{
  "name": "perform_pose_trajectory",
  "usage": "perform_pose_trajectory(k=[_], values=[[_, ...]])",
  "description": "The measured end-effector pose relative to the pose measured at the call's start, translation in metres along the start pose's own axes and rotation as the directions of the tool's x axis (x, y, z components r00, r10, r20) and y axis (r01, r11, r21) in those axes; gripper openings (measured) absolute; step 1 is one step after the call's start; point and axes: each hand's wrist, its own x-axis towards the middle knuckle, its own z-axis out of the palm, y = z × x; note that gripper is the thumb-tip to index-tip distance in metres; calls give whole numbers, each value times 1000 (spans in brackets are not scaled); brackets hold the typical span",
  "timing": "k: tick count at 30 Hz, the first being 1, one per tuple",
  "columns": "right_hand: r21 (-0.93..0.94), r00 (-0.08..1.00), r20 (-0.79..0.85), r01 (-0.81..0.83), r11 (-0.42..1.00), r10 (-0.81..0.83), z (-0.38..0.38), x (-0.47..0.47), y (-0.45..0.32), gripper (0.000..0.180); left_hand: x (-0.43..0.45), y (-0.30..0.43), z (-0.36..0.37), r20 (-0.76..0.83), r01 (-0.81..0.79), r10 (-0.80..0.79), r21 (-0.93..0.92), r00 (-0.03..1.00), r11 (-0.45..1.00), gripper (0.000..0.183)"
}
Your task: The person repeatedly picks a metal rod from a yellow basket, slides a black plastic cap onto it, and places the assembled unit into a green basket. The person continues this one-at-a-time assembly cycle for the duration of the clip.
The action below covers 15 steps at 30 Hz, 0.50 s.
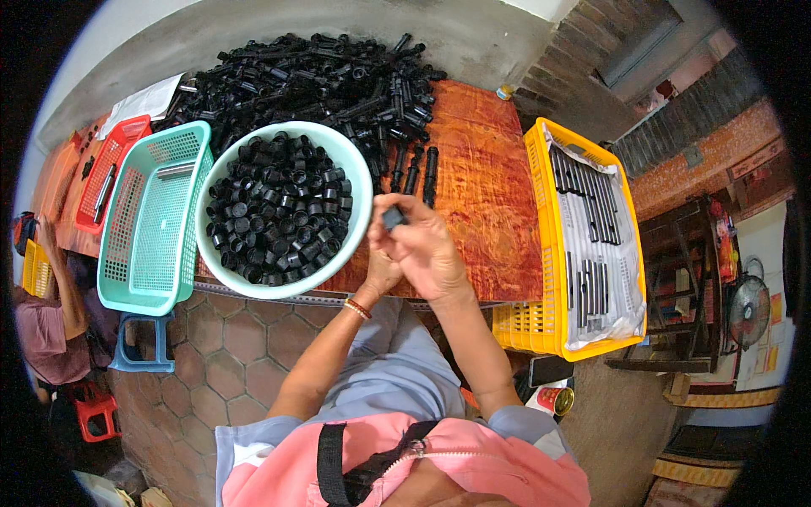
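My right hand (434,256) grips a small black plastic piece (393,218) between thumb and fingers, its dark end turned up toward me. Close against it is my left hand (382,269), with a beaded bracelet on the wrist; its fingers are largely hidden behind the right hand, so what they hold cannot be made out. Just left of both hands stands a pale green round basin (366,190) full of short black plastic caps (279,209). Beyond the hands, several black ribbed plastic tubes (431,174) lie on the reddish wooden table (488,241).
A large heap of black plastic parts (304,82) lies against the wall. Left are a mint-green basket (165,253) with metal tubes and a red basket (89,212). A yellow crate (535,190) at right holds dark rods (592,196). Another person (54,329) sits far left.
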Motion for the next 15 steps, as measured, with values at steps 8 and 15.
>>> perform_pose_trajectory(k=[8,15], values=[[-673,961,-118,108,732,-251,-50,-32,-47,36,1,20,0,202,44,-14,-148,979,988,20],[-943,978,-113,-49,330,-176,-40,-38,-72,27,-1,20,13,247,-2,40,-155,968,988,11]])
